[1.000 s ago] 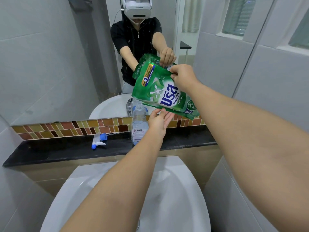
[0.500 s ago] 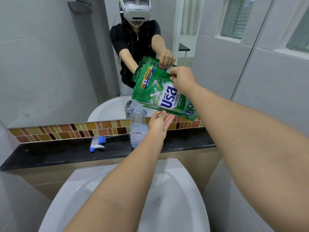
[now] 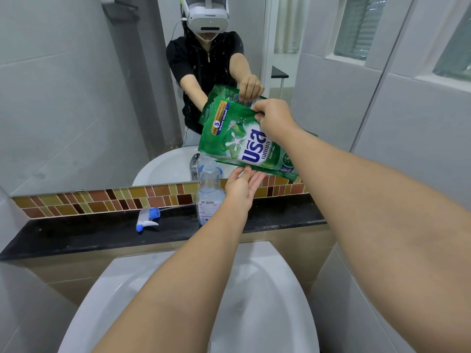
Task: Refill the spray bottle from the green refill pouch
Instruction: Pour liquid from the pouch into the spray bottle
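Note:
The green refill pouch [image 3: 239, 138] hangs tilted above the black ledge, its lower left corner just over the mouth of the clear spray bottle [image 3: 210, 197]. My right hand [image 3: 274, 118] pinches the pouch's upper edge. My left hand [image 3: 242, 187] is under the pouch's bottom edge, fingers spread and touching it, right beside the bottle. The bottle stands upright on the ledge with its top off. I cannot tell whether liquid is flowing.
The white and blue spray head [image 3: 147, 217] lies on the black ledge [image 3: 76, 233] to the bottle's left. A white basin [image 3: 267, 301] sits below my arms. A mirror [image 3: 76, 85] and a tile strip back the ledge; a tiled wall stands at right.
The pouch has stayed tilted over the bottle with both hands in nearly the same places. The view has shifted slightly.

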